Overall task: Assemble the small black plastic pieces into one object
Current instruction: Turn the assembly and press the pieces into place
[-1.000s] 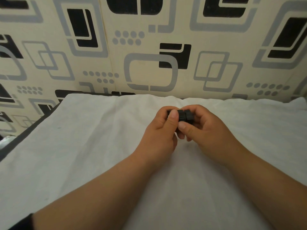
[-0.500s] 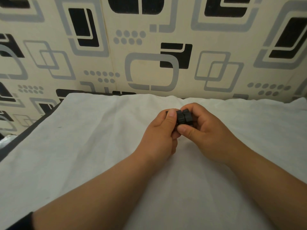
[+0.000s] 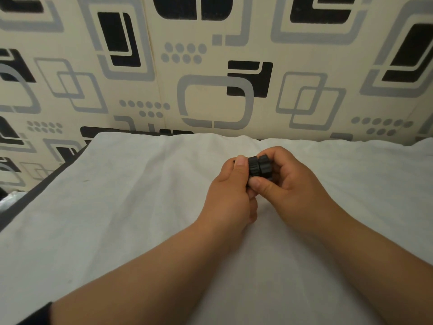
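Since the earlier frame both hands are sitting slightly nearer the wall, the black pieces (image 3: 259, 168) now pressed closer together. Both forearms are reaching across the white cloth (image 3: 117, 219). The left hand (image 3: 230, 195) is closing thumb and fingers on the left piece; the right hand (image 3: 287, 184) is curling around the right piece. The pieces are touching, held above the cloth. The patterned wall (image 3: 210, 66) is standing behind.
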Demonstrator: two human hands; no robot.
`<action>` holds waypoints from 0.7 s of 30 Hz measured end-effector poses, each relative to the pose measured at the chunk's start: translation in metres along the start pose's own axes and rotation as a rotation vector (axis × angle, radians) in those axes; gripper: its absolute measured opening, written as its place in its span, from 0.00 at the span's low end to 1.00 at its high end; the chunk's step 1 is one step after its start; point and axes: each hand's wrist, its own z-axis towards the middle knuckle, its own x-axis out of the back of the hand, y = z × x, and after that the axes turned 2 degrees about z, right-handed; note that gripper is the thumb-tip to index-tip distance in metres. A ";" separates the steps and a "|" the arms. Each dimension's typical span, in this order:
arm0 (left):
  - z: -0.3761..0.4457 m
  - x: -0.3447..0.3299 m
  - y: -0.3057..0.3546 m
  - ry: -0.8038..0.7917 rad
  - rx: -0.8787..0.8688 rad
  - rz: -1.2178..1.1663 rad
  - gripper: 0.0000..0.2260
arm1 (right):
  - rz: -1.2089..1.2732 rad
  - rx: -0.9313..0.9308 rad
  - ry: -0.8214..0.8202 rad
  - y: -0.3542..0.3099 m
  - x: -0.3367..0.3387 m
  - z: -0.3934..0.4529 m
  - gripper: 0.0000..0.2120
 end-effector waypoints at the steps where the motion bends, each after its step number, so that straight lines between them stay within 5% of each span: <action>1: -0.001 -0.001 0.000 0.007 0.011 0.000 0.14 | -0.006 -0.002 0.013 0.000 -0.001 0.000 0.09; 21: -0.003 0.004 0.003 0.077 -0.201 0.467 0.10 | -0.170 -0.005 -0.080 -0.007 0.002 0.000 0.06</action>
